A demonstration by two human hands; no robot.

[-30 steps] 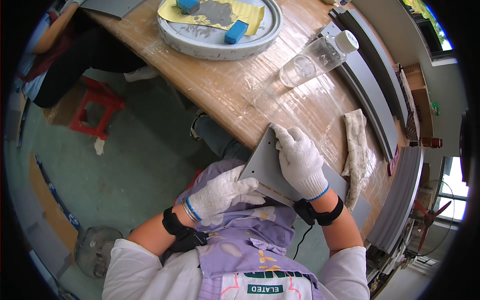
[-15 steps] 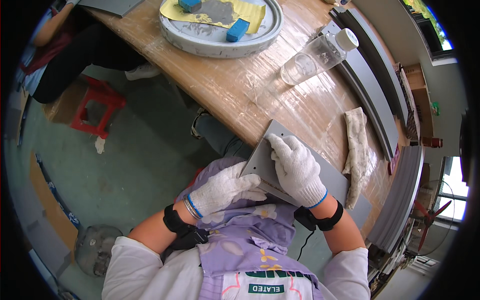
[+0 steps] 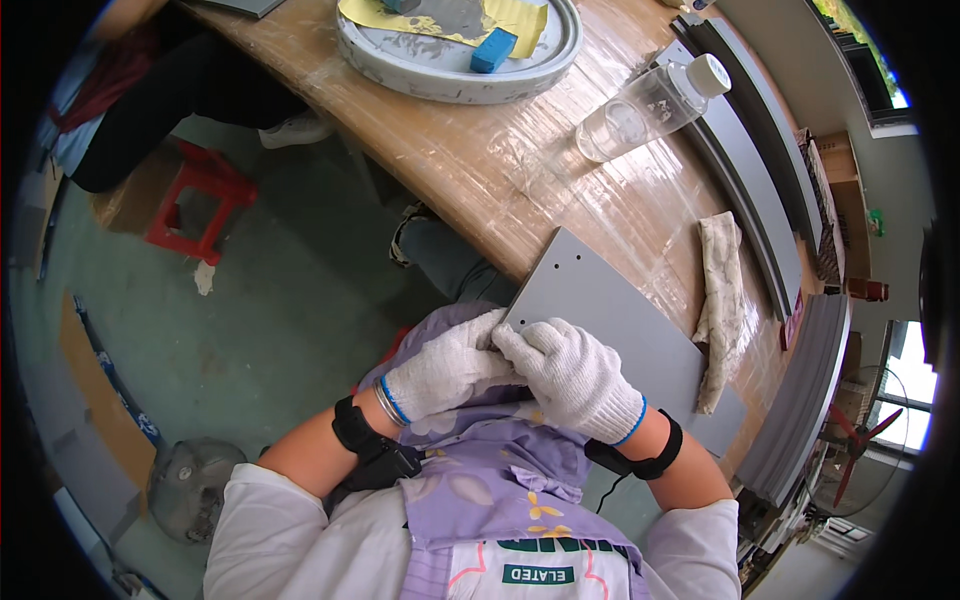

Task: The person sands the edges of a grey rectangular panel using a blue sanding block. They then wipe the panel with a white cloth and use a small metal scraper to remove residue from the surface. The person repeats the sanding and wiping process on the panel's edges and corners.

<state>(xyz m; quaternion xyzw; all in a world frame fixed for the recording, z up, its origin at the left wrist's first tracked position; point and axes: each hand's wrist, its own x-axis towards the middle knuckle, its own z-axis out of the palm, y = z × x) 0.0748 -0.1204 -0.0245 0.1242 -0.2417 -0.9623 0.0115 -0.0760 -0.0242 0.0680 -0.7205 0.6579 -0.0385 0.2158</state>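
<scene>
grey metal panel (image 3: 620, 330) lies flat at the near edge of the wooden table (image 3: 500, 170). left hand (image 3: 445, 365) and right hand (image 3: 575, 375), both gloved, grip its near-left corner. soiled rag (image 3: 720, 300) just right; clear bottle (image 3: 650, 105) farther off.

Green floor (image 3: 290, 300), wooden table (image 3: 520, 170), red stool (image 3: 200, 205).
</scene>
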